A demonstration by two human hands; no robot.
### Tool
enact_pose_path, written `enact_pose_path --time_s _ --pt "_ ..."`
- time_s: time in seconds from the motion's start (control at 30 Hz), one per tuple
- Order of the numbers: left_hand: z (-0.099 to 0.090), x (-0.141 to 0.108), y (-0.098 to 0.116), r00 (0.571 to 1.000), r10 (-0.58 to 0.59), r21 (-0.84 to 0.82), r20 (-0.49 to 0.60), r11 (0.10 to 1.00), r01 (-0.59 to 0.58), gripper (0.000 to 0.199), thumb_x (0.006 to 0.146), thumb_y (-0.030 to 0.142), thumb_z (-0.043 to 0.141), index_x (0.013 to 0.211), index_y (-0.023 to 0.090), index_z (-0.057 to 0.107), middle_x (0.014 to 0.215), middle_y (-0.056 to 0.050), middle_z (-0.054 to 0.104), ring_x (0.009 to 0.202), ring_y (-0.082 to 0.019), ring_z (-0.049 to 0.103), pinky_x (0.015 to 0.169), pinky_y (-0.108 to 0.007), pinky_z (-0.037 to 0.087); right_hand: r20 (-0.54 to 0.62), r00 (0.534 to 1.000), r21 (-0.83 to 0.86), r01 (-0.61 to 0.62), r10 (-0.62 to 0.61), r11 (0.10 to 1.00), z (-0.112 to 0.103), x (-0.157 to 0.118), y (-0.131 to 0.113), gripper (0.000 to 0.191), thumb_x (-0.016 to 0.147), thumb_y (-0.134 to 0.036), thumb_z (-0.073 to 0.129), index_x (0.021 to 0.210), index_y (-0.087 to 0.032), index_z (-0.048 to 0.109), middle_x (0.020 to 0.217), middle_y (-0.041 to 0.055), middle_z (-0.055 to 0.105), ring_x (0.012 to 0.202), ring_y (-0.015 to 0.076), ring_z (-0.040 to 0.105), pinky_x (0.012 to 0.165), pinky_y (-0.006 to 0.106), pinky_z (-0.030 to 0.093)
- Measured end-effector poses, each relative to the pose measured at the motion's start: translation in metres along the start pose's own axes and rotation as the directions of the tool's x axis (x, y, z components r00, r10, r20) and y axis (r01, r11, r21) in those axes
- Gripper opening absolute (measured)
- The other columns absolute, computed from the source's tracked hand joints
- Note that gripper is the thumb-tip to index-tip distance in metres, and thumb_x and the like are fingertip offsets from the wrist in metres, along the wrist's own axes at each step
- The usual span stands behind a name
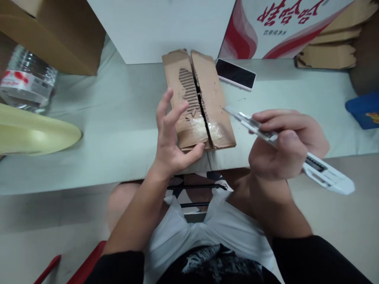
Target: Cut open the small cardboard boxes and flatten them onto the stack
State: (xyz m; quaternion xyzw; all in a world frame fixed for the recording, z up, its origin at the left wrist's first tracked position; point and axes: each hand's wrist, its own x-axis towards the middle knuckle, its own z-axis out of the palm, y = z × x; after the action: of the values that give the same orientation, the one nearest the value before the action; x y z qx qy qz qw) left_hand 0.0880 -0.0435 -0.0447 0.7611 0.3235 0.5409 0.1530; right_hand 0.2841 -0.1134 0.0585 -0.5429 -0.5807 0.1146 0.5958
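A small brown cardboard box [219, 114] lies on the table in front of me, a ragged slit running down between its top flaps. Its left flap has a torn patch baring the corrugation, and clear tape clings near the front end. My left hand [170, 138] is at the box's near left corner, fingers spread, with the thumb by the front edge; whether it touches the cardboard I cannot tell. To the right, my right hand [287, 144] grips a white utility knife [328, 171]. The knife's blade points left, its tip close to the box's right side.
A phone [236, 74] lies just behind the box. White cartons [174, 31] stand along the back. At left are a large water bottle [28, 85], a brown carton [68, 35] and a yellow object [38, 132]. A blue container [364, 110] sits at far right.
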Motion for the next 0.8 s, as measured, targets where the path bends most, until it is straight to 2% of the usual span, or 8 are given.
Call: enact_pose_path --time_s 0.13,0.2,0.27,0.33,0.43,0.5,0.7,0.8 --pt "-0.002 -0.004 0.0 0.993 -0.096 -0.052 -0.068 0.994 0.092 0.087 0.081 0.087 0.061 0.152 0.042 0.039 0.168 -0.006 0.039 0.159 -0.044 0.037 0.127 -0.066 0.042 -0.198 0.961 -0.129 0.171 -0.194 0.977 0.009 0.011 0.039 0.008 0.093 -0.025 0.054 0.087 -0.027 0.049 0.093 0.0058 0.067 0.092 0.0226 0.073 0.084 0.044 0.061" --pt "-0.006 -0.007 -0.005 0.979 -0.139 -0.049 -0.145 0.99 0.134 0.078 0.087 0.086 0.055 0.151 0.042 0.042 0.165 -0.006 0.044 0.156 -0.042 0.044 0.125 -0.064 0.045 -0.107 0.977 -0.216 0.156 -0.182 0.964 0.011 0.017 0.067 0.005 0.094 -0.027 0.051 0.089 -0.027 0.051 0.088 0.0055 0.066 0.072 0.0191 0.066 0.064 0.037 0.055" --pt "-0.012 -0.009 -0.01 0.96 -0.175 -0.028 -0.22 0.984 0.174 0.069 0.095 0.083 0.046 0.15 0.041 0.048 0.16 -0.007 0.052 0.154 -0.038 0.049 0.126 -0.061 0.045 0.128 0.992 -0.403 0.045 0.008 0.914 0.01 0.019 0.093 0.011 0.086 -0.026 0.056 0.096 -0.025 0.06 0.089 0.0067 0.069 0.069 0.0208 0.063 0.064 0.039 0.054" --pt "-0.019 -0.009 -0.011 0.958 -0.184 -0.02 -0.22 0.983 0.184 0.069 0.095 0.082 0.048 0.15 0.041 0.053 0.16 -0.006 0.055 0.155 -0.036 0.047 0.129 -0.057 0.042 0.299 0.915 -0.593 -0.045 0.272 0.804 0.011 0.018 0.112 0.032 0.08 -0.028 0.062 0.111 -0.021 0.067 0.099 0.0116 0.072 0.078 0.0267 0.066 0.072 0.046 0.056" --pt "-0.025 -0.008 -0.005 0.953 -0.259 -0.075 -0.159 0.965 0.25 0.078 0.086 0.079 0.067 0.151 0.036 0.058 0.163 -0.007 0.054 0.156 -0.037 0.046 0.13 -0.055 0.04 0.371 0.78 -0.733 -0.087 0.504 0.675 0.014 0.013 0.124 0.055 0.082 -0.031 0.063 0.135 -0.017 0.064 0.119 0.0206 0.071 0.097 0.0354 0.069 0.086 0.056 0.057" --pt "-0.025 -0.005 0.002 0.919 -0.354 -0.15 -0.17 0.931 0.331 0.071 0.086 0.072 0.075 0.144 0.031 0.065 0.157 -0.008 0.061 0.152 -0.035 0.052 0.129 -0.053 0.042 0.372 0.766 -0.739 -0.097 0.524 0.667 0.018 0.011 0.127 0.059 0.084 -0.029 0.06 0.142 -0.017 0.062 0.126 0.0223 0.069 0.106 0.0375 0.069 0.094 0.059 0.056" --pt "-0.025 0.01 0.014 0.631 -0.56 -0.455 -0.536 0.822 0.343 0.055 0.089 0.064 0.076 0.105 0.012 0.074 0.109 -0.01 0.076 0.116 -0.024 0.072 0.115 -0.04 0.052 0.353 0.905 -0.403 -0.081 0.237 0.912 0.021 0.017 0.129 0.04 0.092 -0.042 0.057 0.126 -0.022 0.067 0.128 0.0155 0.072 0.123 0.0337 0.066 0.107 0.056 0.054" --pt "-0.042 0.021 0.015 0.489 -0.717 -0.621 -0.496 0.687 0.378 0.047 0.093 0.053 0.078 0.105 0.008 0.068 0.101 -0.007 0.073 0.101 -0.019 0.071 0.104 -0.034 0.055 0.34 0.936 -0.117 -0.055 0.092 0.992 0.016 0.02 0.124 0.053 0.097 -0.064 0.051 0.132 -0.027 0.062 0.135 0.012 0.069 0.128 0.0313 0.065 0.108 0.053 0.055"
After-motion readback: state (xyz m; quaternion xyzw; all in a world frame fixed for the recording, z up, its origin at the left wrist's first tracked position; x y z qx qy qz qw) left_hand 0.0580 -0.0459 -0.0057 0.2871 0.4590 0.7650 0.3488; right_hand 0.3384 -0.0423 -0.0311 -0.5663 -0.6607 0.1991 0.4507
